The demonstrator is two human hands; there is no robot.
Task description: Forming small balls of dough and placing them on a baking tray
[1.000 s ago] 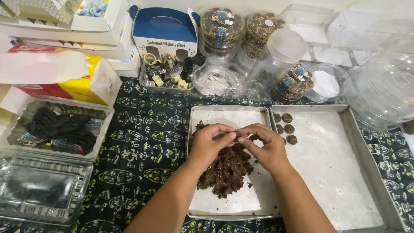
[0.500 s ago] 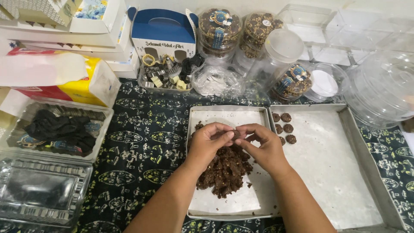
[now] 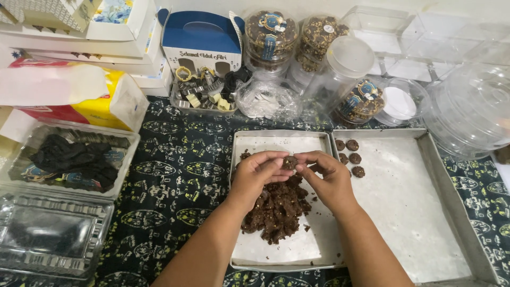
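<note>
1. I see the left hand (image 3: 258, 172) and the right hand (image 3: 325, 175) meeting over the smaller metal tray (image 3: 276, 255), with the fingertips facing each other.
2. Between them is a small brown dough ball (image 3: 290, 162). Both hands pinch it with thumb and fingers, so each hand is narrow and closed around this one piece.
3. The ball is held in the air above the upper part of the tray, not resting on it.
4. Under the hands lies a pile of dark brown dough (image 3: 276, 210) with light bits in it. It lies in the middle of the tray, and some crumbs are scattered near it.
5. Just to the right, touching side by side, stands a bigger metal tray (image 3: 414, 223). In its upper left corner I count four small shaped dough pieces (image 3: 351, 151), close together; the rest of its bottom is pale and floury.
6. Both trays stand on a dark patterned cloth (image 3: 175, 175).
7. Behind the trays I see round clear jars with cookies (image 3: 270, 34), a blue and white gift box (image 3: 201, 40), and a clear tub of metal cutters (image 3: 202, 95).
8. On the left are a yellow and red tissue pack (image 3: 101, 101) and a clear plastic box with dark things (image 3: 69, 159); what these are, I cannot tell.
9. At the far right stands a large clear round container (image 3: 473, 111).
</note>
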